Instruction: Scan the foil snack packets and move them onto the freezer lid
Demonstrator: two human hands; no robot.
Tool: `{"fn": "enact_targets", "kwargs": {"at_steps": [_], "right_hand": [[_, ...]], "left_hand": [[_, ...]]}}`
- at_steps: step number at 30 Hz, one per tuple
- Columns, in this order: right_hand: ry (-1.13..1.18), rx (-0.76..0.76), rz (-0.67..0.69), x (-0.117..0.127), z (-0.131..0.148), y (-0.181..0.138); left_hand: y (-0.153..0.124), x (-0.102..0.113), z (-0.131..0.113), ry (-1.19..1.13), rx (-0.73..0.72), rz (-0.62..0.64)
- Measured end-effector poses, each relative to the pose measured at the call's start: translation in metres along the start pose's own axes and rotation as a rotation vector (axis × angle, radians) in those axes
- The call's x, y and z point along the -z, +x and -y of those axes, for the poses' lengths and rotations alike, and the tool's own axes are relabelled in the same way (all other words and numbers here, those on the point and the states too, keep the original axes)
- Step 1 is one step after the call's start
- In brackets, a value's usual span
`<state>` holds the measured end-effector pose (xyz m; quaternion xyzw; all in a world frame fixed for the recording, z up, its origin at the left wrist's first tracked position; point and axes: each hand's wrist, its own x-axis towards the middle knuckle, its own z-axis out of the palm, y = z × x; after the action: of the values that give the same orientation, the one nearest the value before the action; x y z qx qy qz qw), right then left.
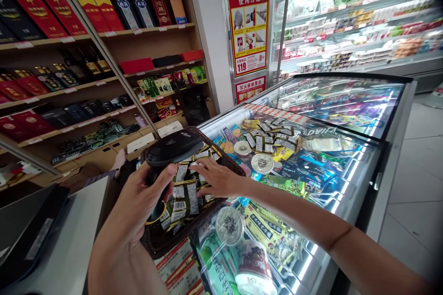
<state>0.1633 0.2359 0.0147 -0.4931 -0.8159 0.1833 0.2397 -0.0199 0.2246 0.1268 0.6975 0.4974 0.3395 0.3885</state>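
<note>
My left hand (pixel 138 203) is wrapped round the grip of a black handheld barcode scanner (pixel 175 147), its head held over the near-left part of a dark woven basket (pixel 152 245). Inside the basket lie several small snack packets (pixel 180 203) with gold edges and printed barcodes. From the right, my right hand (pixel 219 177) reaches over the basket. Its fingers are apart and come down onto the packets; I see nothing held in them, though the fingertips are partly covered by the wrappers.
The basket rests on a glass-topped chest freezer (pixel 297 221) full of ice creams. More loose packets (pixel 273 136) lie on the glass farther back. A white counter (pixel 81 235) with a dark device is at left, boxed-goods shelves (pixel 104 32) behind, and a lit refrigerated display (pixel 346 23) at right.
</note>
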Motion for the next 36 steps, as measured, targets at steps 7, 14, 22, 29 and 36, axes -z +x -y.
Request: {"fn": "enact_targets", "kwargs": {"at_steps": [7, 14, 22, 29, 36], "right_hand": [[0.330, 0.129, 0.095, -0.017, -0.011, 0.017], [0.550, -0.180, -0.100, -0.007, -0.017, 0.019], [0.802, -0.295, -0.614, 0.070, -0.043, 0.006], [1.018, -0.344, -0.779, 0.083, -0.056, 0.006], [1.109, -0.358, -0.735, 0.082, -0.052, 0.008]], "left_hand": [[-0.002, 0.002, 0.000, -0.007, 0.019, 0.007], [-0.004, 0.001, -0.003, 0.012, 0.030, -0.004], [0.001, 0.001, 0.004, 0.031, 0.033, 0.015], [0.005, -0.004, 0.002, 0.054, 0.009, 0.029], [0.002, -0.013, -0.003, 0.015, -0.021, -0.029]]}}
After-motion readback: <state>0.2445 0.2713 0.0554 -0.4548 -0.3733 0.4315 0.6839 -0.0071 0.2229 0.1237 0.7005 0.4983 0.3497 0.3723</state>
